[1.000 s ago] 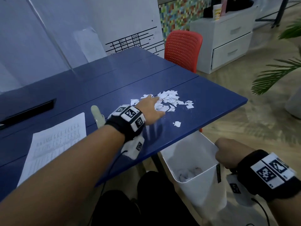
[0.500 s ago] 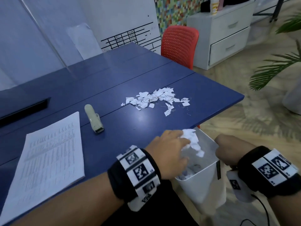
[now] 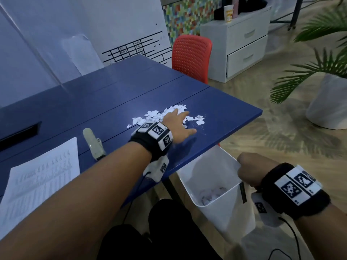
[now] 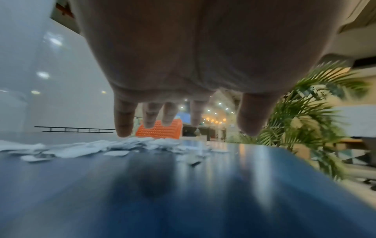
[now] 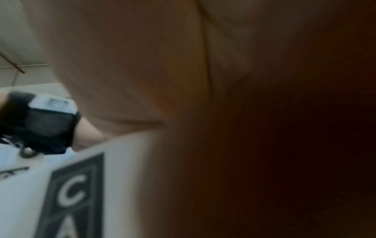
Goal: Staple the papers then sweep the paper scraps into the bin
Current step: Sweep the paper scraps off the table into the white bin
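The left hand (image 3: 177, 126) lay flat, fingers spread, over torn white paper scraps (image 3: 152, 115) on the glossy blue desk (image 3: 112, 102); the right hand (image 3: 250, 170) gripped the white plastic bin (image 3: 221, 207) rim.

An office-like room is shown. A long blue table (image 3: 116, 94) is set against a pale partition wall, on which a sheet with a printed grid chart (image 3: 135, 49) is hung, and a red mesh-backed chair (image 3: 191, 55) is placed at the table's far end. A white two-drawer cabinet (image 3: 246, 45), a multicoloured mosaic wall panel (image 3: 187, 17) and a potted palm (image 3: 323, 72) on wood-look flooring are seen beyond.
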Demonstrator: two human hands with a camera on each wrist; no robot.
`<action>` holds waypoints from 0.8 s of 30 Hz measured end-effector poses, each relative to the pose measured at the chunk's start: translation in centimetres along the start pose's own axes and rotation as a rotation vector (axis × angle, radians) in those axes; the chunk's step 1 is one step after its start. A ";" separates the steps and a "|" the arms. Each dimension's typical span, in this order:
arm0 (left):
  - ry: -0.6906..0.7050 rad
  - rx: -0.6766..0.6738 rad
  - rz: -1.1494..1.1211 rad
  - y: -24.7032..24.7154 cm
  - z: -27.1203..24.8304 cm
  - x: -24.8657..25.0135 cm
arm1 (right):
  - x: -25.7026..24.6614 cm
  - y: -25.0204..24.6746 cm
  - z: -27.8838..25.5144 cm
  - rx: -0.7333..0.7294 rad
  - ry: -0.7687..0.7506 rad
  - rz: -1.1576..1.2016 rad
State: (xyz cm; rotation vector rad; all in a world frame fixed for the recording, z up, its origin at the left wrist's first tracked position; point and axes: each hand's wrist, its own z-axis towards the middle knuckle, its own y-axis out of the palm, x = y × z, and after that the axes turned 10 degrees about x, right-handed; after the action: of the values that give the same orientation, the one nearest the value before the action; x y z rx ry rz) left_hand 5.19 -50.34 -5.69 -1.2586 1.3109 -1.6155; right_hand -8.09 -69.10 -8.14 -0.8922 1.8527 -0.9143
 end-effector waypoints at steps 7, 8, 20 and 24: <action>0.076 -0.151 0.027 1.0 -2.3 1.9 | 0.8 -0.7 0.6 0.026 -0.011 -0.040; 0.104 -0.165 0.034 1.2 -3.3 2.4 | 0.8 -0.8 0.6 0.030 -0.008 -0.039; 0.250 -0.060 -0.105 2.2 -8.8 5.8 | 1.8 -1.4 1.6 0.033 0.031 0.015; 0.154 0.132 -0.141 1.0 -4.2 5.3 | 1.8 -1.5 1.7 0.042 0.033 -0.005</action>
State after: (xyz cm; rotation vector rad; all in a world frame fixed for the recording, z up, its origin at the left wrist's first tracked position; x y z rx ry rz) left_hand -0.38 -54.25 -5.35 -1.1879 1.2063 -1.8990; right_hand -6.89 -71.78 -8.13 -0.8615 1.8531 -0.9722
